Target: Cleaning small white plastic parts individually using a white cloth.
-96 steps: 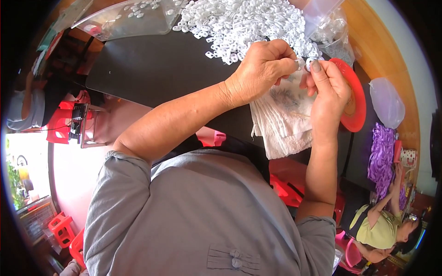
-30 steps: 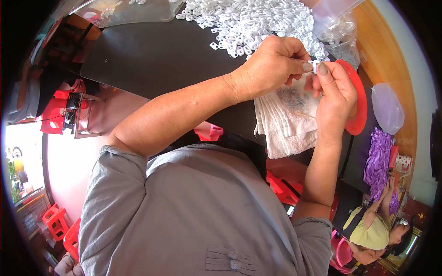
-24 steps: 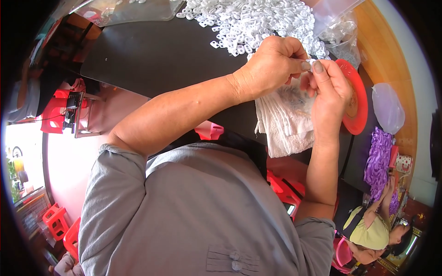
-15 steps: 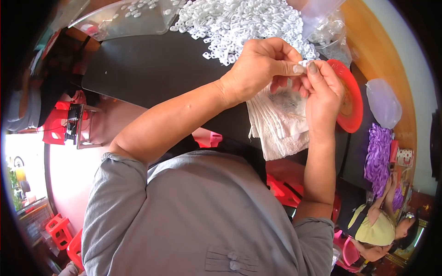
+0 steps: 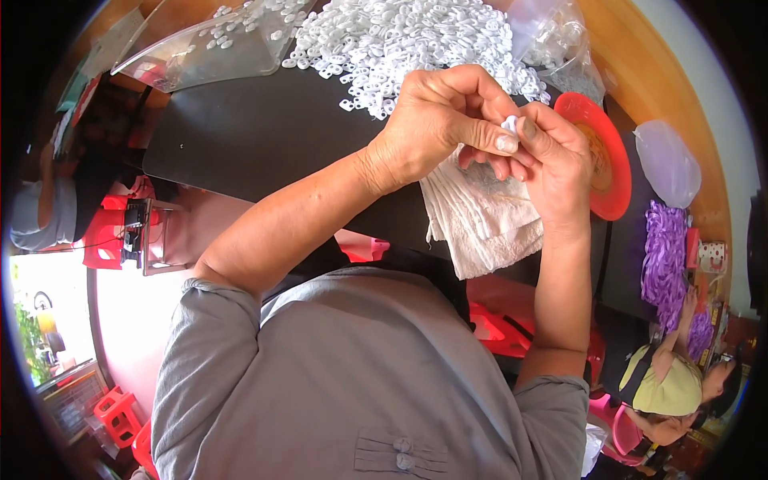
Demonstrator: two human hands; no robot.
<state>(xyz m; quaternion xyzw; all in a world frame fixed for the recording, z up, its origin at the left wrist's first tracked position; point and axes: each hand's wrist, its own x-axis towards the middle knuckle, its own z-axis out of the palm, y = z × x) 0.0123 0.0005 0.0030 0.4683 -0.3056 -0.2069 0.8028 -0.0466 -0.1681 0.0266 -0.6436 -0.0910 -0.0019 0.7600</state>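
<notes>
Between my two hands is a small white plastic piece (image 5: 510, 124), pinched at the fingertips. My left hand (image 5: 440, 120) grips it with thumb and forefinger, palm side partly hidden. From the other side my right hand (image 5: 556, 164) closes its thumb and fingers on the same piece. Just beyond them spreads a big heap of similar white plastic pieces (image 5: 408, 40), each with holes. A folded cream cloth (image 5: 488, 228) lies below my hands, hanging over the table's near edge. Close to my right hand is a red plate (image 5: 618, 188) with something brownish in it.
The dark table (image 5: 248, 120) extends to the left. A clear plastic bin (image 5: 192, 60) with some white pieces stands at the far left. Clear bags (image 5: 564, 48) lie at the far right. Purple ribbon-like strips (image 5: 662, 264) and another person (image 5: 664, 384) are at the right.
Both hands have dropped slightly and shifted a little left, still pinching the white piece, which now shows more clearly between the fingertips. The whole view has tilted slightly.
</notes>
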